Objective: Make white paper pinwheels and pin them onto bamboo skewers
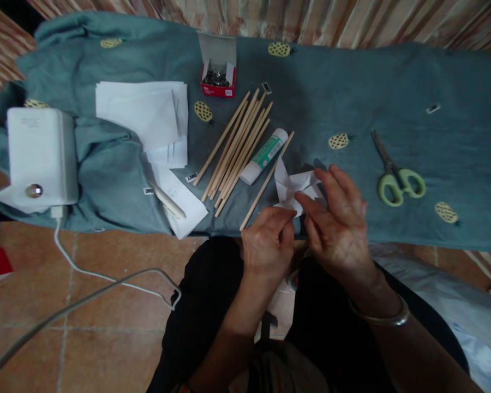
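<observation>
A white paper pinwheel [285, 183] with folded-in blades is at the table's front edge, between my two hands. My left hand [267, 240] is closed, its thumb and fingers pinched on the pinwheel's near edge. My right hand [339, 218] has its fingers apart; the index fingertip touches the paper around the middle, and the other fingers hover over its right side. Just left of the pinwheel lies one wooden stick [265, 183], its lower end by my left hand. A glue stick [265, 156] with a green label rests beside it, against a bundle of wooden sticks [235, 153].
Green-handled scissors [396, 177] lie to the right. An open red box [218, 87] of small metal pins stands at the back. White paper sheets [143, 114], a white pen [169, 202] and a white device [43, 155] with a cable occupy the left side of the cloth.
</observation>
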Demonstrator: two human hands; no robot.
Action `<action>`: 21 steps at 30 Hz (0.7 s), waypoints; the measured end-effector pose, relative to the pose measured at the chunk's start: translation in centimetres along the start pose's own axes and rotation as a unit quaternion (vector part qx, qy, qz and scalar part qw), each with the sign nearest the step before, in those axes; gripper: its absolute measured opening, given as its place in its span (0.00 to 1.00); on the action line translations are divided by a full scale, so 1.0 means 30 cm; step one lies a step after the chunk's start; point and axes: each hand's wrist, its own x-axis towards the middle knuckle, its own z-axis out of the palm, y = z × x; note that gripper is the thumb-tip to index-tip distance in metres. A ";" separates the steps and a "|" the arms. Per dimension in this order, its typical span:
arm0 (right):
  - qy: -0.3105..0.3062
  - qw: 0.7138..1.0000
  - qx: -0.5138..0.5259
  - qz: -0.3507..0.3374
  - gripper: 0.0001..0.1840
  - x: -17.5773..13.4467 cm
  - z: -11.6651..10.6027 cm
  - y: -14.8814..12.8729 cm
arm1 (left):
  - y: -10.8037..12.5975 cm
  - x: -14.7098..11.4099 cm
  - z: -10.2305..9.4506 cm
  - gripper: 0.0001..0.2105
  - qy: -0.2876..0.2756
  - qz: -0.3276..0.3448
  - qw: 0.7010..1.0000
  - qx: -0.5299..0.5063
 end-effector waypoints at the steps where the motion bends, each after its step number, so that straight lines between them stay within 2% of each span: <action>1: -0.001 1.000 -0.003 0.000 0.28 0.000 0.002 -0.002 | 0.000 0.000 0.000 0.09 -0.001 -0.001 1.000 0.000; 7: 0.010 1.000 -0.004 0.004 0.26 0.000 0.019 -0.015 | 0.000 0.001 -0.004 0.08 -0.003 0.010 1.000 -0.011; 13: 0.007 0.999 0.007 0.035 0.22 0.005 0.024 -0.005 | 0.004 0.000 -0.010 0.07 -0.010 -0.012 1.000 -0.017; 21: 0.004 0.999 0.014 0.038 0.24 -0.004 0.031 -0.010 | 0.008 0.001 -0.019 0.08 -0.005 -0.011 0.998 -0.061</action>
